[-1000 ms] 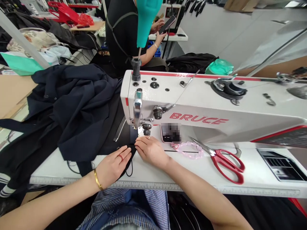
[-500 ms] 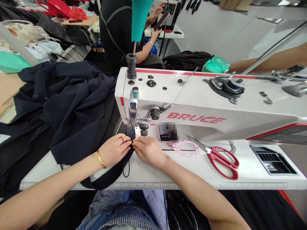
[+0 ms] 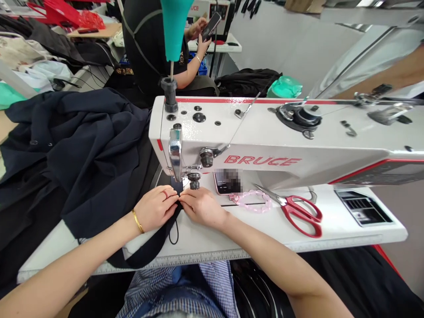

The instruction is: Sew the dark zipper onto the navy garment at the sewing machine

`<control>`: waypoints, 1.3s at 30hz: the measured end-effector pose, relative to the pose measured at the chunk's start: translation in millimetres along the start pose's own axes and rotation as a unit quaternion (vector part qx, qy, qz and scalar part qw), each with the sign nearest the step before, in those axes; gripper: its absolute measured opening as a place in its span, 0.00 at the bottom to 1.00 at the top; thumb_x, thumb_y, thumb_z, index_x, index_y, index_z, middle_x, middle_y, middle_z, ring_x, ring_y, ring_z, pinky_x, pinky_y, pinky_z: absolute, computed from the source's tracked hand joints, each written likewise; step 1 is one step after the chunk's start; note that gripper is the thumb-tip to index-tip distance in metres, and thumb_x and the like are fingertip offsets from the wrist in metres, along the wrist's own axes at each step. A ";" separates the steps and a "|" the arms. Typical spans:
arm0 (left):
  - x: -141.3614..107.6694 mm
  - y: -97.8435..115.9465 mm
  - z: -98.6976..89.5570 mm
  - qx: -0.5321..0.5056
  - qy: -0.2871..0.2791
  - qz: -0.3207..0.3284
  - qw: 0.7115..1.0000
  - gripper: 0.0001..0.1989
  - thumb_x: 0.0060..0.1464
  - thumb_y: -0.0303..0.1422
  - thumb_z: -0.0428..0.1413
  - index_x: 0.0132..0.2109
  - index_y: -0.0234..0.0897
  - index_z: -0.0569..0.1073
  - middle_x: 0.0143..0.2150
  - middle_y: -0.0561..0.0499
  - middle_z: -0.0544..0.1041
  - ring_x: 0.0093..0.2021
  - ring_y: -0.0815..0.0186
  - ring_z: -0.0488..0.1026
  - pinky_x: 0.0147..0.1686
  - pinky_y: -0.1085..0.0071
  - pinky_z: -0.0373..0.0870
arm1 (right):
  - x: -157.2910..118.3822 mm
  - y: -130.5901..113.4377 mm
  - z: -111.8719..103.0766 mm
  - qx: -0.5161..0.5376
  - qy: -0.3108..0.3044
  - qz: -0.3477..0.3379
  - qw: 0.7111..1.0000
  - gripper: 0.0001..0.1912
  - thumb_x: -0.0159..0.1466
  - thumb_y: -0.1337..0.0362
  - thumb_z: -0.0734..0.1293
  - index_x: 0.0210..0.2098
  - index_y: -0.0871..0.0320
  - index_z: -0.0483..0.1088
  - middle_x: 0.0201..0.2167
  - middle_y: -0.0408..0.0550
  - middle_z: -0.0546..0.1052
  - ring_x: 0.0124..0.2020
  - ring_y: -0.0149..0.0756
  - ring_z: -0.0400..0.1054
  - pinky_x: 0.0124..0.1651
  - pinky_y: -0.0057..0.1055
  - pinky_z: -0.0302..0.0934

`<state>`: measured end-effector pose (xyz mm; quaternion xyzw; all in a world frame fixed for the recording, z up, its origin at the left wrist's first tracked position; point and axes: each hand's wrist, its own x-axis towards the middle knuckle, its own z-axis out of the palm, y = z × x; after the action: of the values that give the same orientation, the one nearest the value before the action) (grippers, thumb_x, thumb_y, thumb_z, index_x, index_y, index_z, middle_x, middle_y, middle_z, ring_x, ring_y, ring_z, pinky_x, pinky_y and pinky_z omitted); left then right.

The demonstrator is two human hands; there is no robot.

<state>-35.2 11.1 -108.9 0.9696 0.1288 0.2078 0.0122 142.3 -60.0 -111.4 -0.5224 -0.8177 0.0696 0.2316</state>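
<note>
Dark navy fabric [image 3: 96,154] lies heaped at the left, and its edge runs under the head of a white sewing machine [image 3: 265,132]. My left hand [image 3: 155,207], with a red ring and a gold bangle, is closed on the fabric edge just in front of the needle area. My right hand [image 3: 202,206] pinches the same edge from the other side, fingertips touching the left ones. A thin black cord loop [image 3: 174,236] hangs from the fabric below my hands. A zipper's teeth [image 3: 158,177] show beside the fabric strip. The presser foot is mostly hidden.
Red-handled scissors [image 3: 303,214], a phone [image 3: 227,182] and a pink bead strap [image 3: 253,201] lie on the table right of my hands. A ruler strip [image 3: 205,256] edges the table. Behind the machine, a person [image 3: 145,48] holds a phone.
The camera view has shifted and tilted slightly, so the machine appears farther left. Both hands keep their grip at the fabric edge, with little visible movement against the machine.
</note>
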 end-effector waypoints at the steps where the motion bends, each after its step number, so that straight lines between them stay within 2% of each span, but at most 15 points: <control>1: 1.2 -3.5 0.5 -0.010 -0.004 0.007 1.000 0.08 0.54 0.28 0.49 0.39 0.32 0.72 0.36 0.46 0.73 0.45 0.60 0.69 0.46 0.61 0.70 | 1.5 0.0 -0.8 -0.003 -0.006 0.002 1.000 0.12 0.64 0.67 0.57 0.33 0.60 0.71 0.30 0.47 0.74 0.34 0.33 0.67 0.36 0.29 0.57; 3: 2.8 -9.7 2.0 -0.026 -0.015 0.013 0.999 0.08 0.53 0.28 0.49 0.37 0.33 0.72 0.37 0.46 0.73 0.46 0.59 0.68 0.44 0.60 0.70 | 4.6 0.2 -2.9 -0.012 -0.019 0.005 1.000 0.12 0.63 0.68 0.57 0.32 0.60 0.71 0.29 0.48 0.74 0.34 0.34 0.67 0.37 0.29 0.58; 6: 3.1 -15.5 5.0 -0.033 -0.033 0.005 0.999 0.08 0.53 0.29 0.49 0.38 0.33 0.72 0.43 0.44 0.72 0.47 0.57 0.68 0.41 0.60 0.70 | 8.8 0.6 -5.3 -0.031 -0.042 0.007 0.999 0.11 0.63 0.68 0.57 0.31 0.60 0.70 0.29 0.48 0.73 0.33 0.33 0.66 0.36 0.29 0.57; 10: 3.0 -18.3 6.0 -0.030 -0.031 0.014 0.999 0.08 0.53 0.29 0.48 0.37 0.34 0.71 0.44 0.44 0.72 0.48 0.57 0.67 0.46 0.58 0.67 | 12.1 0.9 -4.5 -0.057 -0.065 0.018 0.996 0.11 0.62 0.67 0.57 0.29 0.61 0.70 0.28 0.49 0.73 0.30 0.33 0.65 0.33 0.29 0.56; 15: 2.5 -18.3 2.4 -0.008 -0.058 -0.006 0.998 0.10 0.53 0.31 0.48 0.39 0.37 0.72 0.49 0.42 0.68 0.51 0.56 0.64 0.49 0.53 0.63 | 10.2 1.9 -1.0 -0.034 -0.043 0.028 0.998 0.09 0.62 0.66 0.59 0.30 0.60 0.69 0.28 0.48 0.72 0.33 0.33 0.65 0.37 0.29 0.57; 20: 1.6 -18.0 2.3 0.013 -0.051 -0.020 0.998 0.10 0.53 0.33 0.49 0.39 0.39 0.73 0.48 0.41 0.68 0.48 0.54 0.65 0.44 0.55 0.66 | 7.3 3.4 -1.1 -0.025 -0.034 0.024 0.999 0.09 0.63 0.66 0.59 0.31 0.59 0.70 0.30 0.48 0.72 0.34 0.33 0.66 0.39 0.29 0.58; 24: 0.9 -17.8 3.2 0.011 -0.043 -0.025 0.999 0.10 0.53 0.33 0.49 0.39 0.38 0.73 0.49 0.41 0.67 0.49 0.53 0.64 0.45 0.54 0.66 | 6.9 3.6 -1.5 -0.019 -0.034 0.025 0.999 0.09 0.63 0.66 0.59 0.32 0.59 0.70 0.30 0.49 0.72 0.35 0.33 0.66 0.40 0.28 0.58; 30: 0.1 -17.5 1.9 0.016 -0.047 0.012 0.999 0.10 0.54 0.31 0.48 0.40 0.36 0.72 0.47 0.41 0.69 0.52 0.53 0.63 0.48 0.52 0.64 | 6.9 2.5 -2.1 -0.034 -0.036 0.032 0.998 0.10 0.63 0.66 0.59 0.32 0.60 0.71 0.29 0.49 0.73 0.33 0.33 0.66 0.38 0.29 0.58; 39: 0.9 -17.4 1.9 -0.007 -0.058 -0.007 0.998 0.10 0.54 0.30 0.48 0.39 0.35 0.72 0.49 0.40 0.67 0.51 0.55 0.64 0.45 0.58 0.69 | 6.4 3.0 -2.1 -0.014 -0.035 0.028 0.999 0.09 0.63 0.67 0.59 0.33 0.60 0.71 0.30 0.49 0.73 0.35 0.33 0.66 0.39 0.29 0.59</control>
<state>-37.9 28.2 -111.7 0.9790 0.1331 0.1520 0.0274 143.4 -53.2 -108.7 -0.5454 -0.8113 0.0831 0.1933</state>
